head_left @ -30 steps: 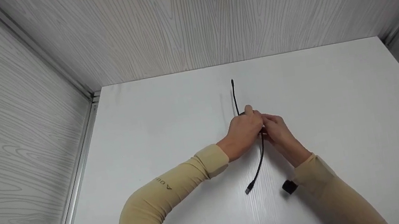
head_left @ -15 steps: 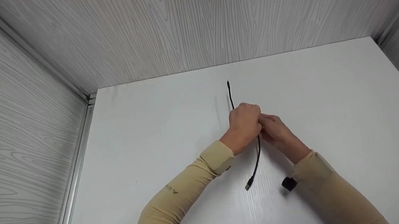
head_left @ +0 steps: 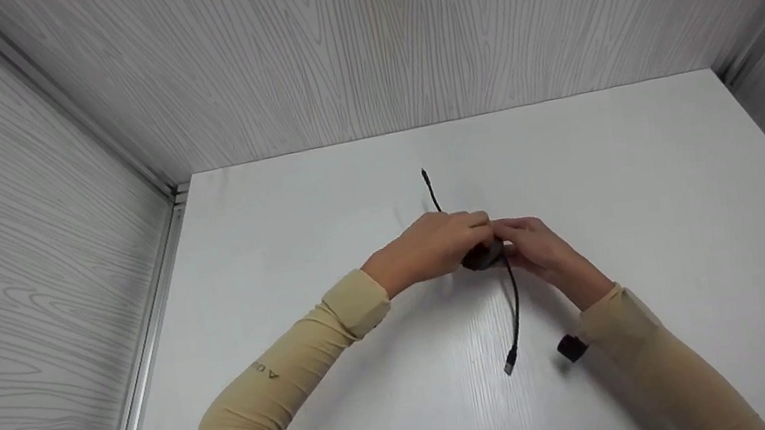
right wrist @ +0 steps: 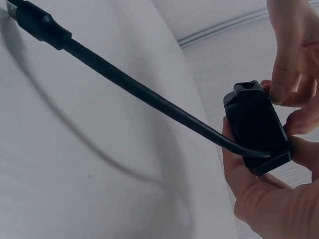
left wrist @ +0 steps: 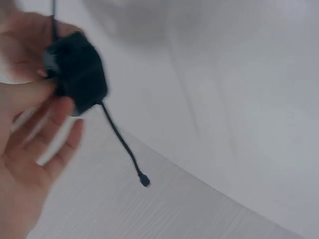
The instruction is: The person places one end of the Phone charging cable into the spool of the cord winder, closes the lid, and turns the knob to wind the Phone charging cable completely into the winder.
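Note:
A black plastic block (right wrist: 259,127) with rounded edges is held off the table between both hands. A black USB cable (right wrist: 144,97) comes out of it, its metal-tipped plug (head_left: 510,361) hanging toward the front. From the block's other side a shorter length runs out to a small connector (left wrist: 144,179). My right hand (head_left: 543,251) grips the block, with fingers along one side and thumb on the other, as the right wrist view shows. My left hand (head_left: 432,245) pinches the block's edge between thumb and index finger; its other fingers spread loosely in the left wrist view.
Underneath is a white table (head_left: 321,209). Wood-grain panels stand behind it and at both sides, including the back panel (head_left: 357,44). A small black device (head_left: 571,347) sits at my right wrist.
My left hand has shifted left and turned, so the block now shows beneath its fingers. The small connector has swung left and the USB plug right. My right hand still holds on.

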Action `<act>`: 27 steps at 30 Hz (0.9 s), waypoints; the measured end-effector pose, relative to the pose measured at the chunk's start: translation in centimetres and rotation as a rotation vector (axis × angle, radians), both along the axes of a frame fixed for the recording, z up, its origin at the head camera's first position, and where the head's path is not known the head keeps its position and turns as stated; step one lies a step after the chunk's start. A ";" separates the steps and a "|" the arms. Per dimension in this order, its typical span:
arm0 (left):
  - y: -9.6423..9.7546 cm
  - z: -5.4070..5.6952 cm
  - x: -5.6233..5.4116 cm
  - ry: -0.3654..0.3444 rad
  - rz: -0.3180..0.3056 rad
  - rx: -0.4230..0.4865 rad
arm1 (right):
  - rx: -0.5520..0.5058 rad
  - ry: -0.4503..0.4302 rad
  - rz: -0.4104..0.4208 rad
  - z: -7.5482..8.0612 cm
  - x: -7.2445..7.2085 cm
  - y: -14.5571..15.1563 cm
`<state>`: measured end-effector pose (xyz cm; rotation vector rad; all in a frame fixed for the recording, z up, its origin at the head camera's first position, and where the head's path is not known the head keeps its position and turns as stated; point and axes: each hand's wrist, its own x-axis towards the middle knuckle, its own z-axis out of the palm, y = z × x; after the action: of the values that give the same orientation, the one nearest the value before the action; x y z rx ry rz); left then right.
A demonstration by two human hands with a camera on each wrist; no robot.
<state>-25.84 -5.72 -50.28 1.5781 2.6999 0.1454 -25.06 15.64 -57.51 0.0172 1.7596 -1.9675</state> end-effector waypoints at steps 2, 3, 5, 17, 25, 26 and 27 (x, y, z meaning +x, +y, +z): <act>-0.7 -0.4 0.1 0.070 -0.086 -0.036 | 0.006 -0.011 0.025 -0.1 0.1 0.1; -0.9 -0.5 0.2 0.108 -0.121 -0.063 | 0.013 -0.016 0.043 -0.1 0.1 0.2; -1.2 -0.6 0.3 0.205 -0.189 -0.138 | 0.032 -0.020 0.082 -0.2 0.3 0.2; -0.9 0.5 0.1 0.599 -0.527 -0.401 | -0.007 -0.042 0.181 -0.5 0.8 0.5; -1.3 0.0 -0.2 0.665 -0.644 -0.361 | 0.005 -0.031 0.247 -0.7 1.0 0.1; -1.3 0.0 -0.2 0.676 -0.659 -0.355 | 0.019 -0.024 0.251 -0.7 1.0 0.0; -1.3 0.0 -0.1 0.684 -0.672 -0.350 | 0.032 -0.018 0.257 -0.6 1.0 0.0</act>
<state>-25.98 -6.99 -50.26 2.6015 2.1338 -0.9631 -24.02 15.59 -58.14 -0.1715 1.6890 -1.7507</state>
